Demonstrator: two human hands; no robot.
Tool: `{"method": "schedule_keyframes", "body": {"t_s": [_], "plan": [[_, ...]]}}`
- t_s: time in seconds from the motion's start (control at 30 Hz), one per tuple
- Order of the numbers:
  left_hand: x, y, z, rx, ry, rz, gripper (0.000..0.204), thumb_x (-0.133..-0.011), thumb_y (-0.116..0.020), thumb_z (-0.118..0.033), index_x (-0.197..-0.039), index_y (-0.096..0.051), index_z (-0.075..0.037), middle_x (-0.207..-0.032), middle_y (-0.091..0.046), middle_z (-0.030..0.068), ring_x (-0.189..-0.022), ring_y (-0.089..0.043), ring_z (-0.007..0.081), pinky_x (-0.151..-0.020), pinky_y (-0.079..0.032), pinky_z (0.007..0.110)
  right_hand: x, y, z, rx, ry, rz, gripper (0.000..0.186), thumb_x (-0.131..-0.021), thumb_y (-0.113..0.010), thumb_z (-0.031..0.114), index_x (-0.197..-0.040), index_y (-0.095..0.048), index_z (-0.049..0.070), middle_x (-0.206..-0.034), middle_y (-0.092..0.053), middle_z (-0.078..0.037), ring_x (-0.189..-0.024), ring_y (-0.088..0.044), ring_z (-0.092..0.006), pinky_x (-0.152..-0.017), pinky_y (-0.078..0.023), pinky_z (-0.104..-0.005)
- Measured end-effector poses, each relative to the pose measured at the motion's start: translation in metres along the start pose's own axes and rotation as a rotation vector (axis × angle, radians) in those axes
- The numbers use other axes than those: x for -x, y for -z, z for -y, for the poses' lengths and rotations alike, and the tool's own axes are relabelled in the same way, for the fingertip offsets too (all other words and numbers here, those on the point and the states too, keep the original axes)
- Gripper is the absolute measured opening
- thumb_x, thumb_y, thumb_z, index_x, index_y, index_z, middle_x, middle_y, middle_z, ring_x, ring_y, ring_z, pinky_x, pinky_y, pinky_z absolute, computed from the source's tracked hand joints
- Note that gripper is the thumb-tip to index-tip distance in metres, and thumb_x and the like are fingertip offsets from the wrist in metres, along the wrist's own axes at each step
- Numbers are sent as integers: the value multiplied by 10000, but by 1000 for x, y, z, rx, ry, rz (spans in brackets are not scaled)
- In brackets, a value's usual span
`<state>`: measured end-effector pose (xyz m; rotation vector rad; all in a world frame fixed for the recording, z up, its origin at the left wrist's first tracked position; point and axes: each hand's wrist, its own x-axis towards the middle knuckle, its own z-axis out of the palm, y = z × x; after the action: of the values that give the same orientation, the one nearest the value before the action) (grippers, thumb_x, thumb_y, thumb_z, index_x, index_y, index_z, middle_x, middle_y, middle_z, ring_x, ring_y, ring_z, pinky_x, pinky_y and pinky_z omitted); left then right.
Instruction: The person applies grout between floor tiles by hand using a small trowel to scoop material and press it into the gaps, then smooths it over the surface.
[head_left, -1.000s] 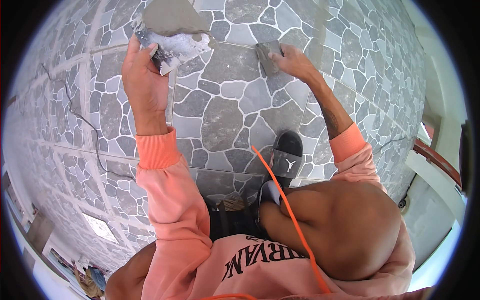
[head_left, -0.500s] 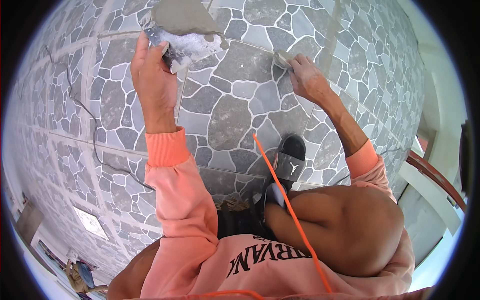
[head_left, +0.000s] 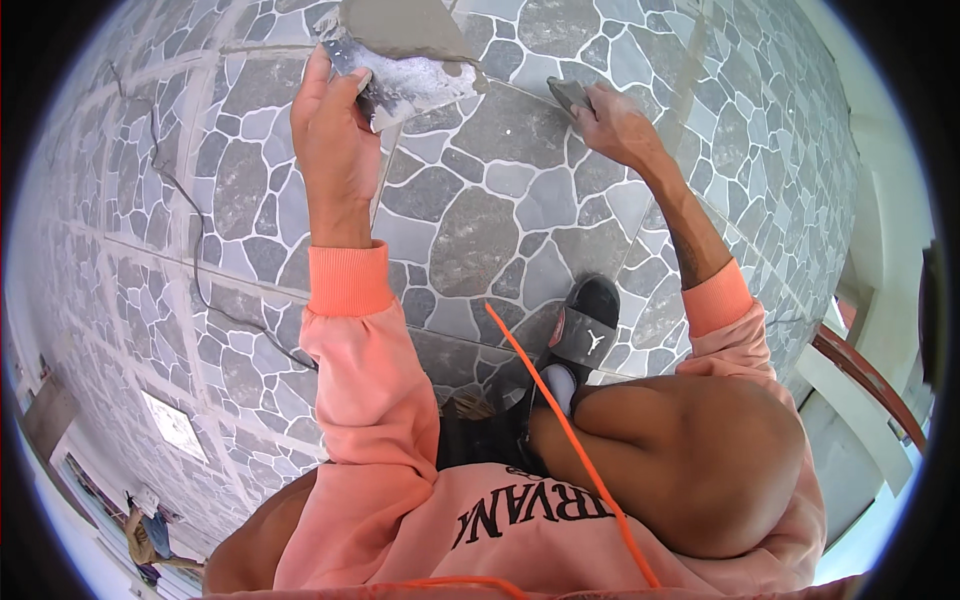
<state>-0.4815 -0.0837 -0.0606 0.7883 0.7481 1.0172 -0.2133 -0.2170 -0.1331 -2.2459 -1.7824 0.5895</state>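
My left hand [head_left: 335, 150] is closed on the near left edge of a flat, scuffed plate [head_left: 425, 88], with the thumb pressed on top. A thick mass of wet grey grout [head_left: 405, 25] lies on the far part of this plate. Off to the right, my right hand [head_left: 615, 128] pinches a small, grey-smeared flat scraper [head_left: 568, 96]. The scraper is at the tiled floor, over a joint between dark stone shapes; whether its edge touches is hard to tell. My fingers hide its held end.
Stone-patterned floor tiles [head_left: 475, 240] spread all around. A black slide sandal [head_left: 590, 320] is on my foot, below an orange cord [head_left: 550, 395]. A dark cable [head_left: 200, 240] runs along the left. At lower left are a bright rectangle [head_left: 175, 425] and another person [head_left: 150, 540].
My right hand has moved slightly away from me over the floor, and the scraper's angle has changed. The left hand and plate appear a little farther right as the whole view shifts.
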Motion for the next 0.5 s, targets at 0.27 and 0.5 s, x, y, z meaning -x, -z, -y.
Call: {"method": "schedule_keyframes", "body": {"t_s": [0.27,0.5], "plan": [[4,12,1,-13,-4,12,489,-868,-426,2,-1348,-360,64,-1211,-546,116,-1071,-568,197,-912,-471,352,20,-40,21,377,430,-124,151,-769,-566,58,-895,-563,-27,-907,-519,-166,-829,-547,-344,-722,-490,-423],[5,16,-8,-41,-18,-7,491,-864,-427,4,-1348,-365,58,-1213,-546,118,-1080,-568,201,-913,-475,347,25,-18,-18,239,-233,-98,308,-776,-548,145,-997,-574,-68,-834,-606,-281,-767,-620,-409,-726,-510,-468]]}}
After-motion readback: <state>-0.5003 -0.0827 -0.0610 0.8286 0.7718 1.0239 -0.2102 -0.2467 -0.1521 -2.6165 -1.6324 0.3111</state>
